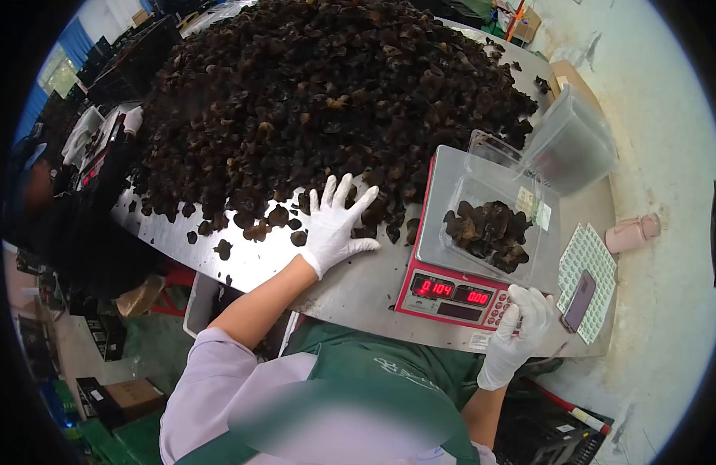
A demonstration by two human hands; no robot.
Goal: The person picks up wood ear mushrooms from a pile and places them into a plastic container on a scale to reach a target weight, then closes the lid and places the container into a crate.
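My left hand (338, 229), in a white glove, lies open with fingers spread at the near edge of a large heap of dark wood ear mushrooms (334, 101). Its fingertips touch the loose pieces there. My right hand (521, 333), also gloved, rests at the front right corner of a red digital scale (449, 298), beside the keypad. Its fingers are bent, the thumb stands apart, and no held object shows. On the metal pan sits a clear plastic box (482, 190) with a clump of wood ear mushrooms (489, 232) inside. The red digits read 0.104 and 0.00.
Stacked clear boxes (571, 143) stand behind the scale. To the right are a sticker sheet (594, 260), a phone (579, 301) and a pink bottle (633, 232) near the wall. Another person (79, 225) works at the left. Black crates (552, 434) lie below the table (358, 291).
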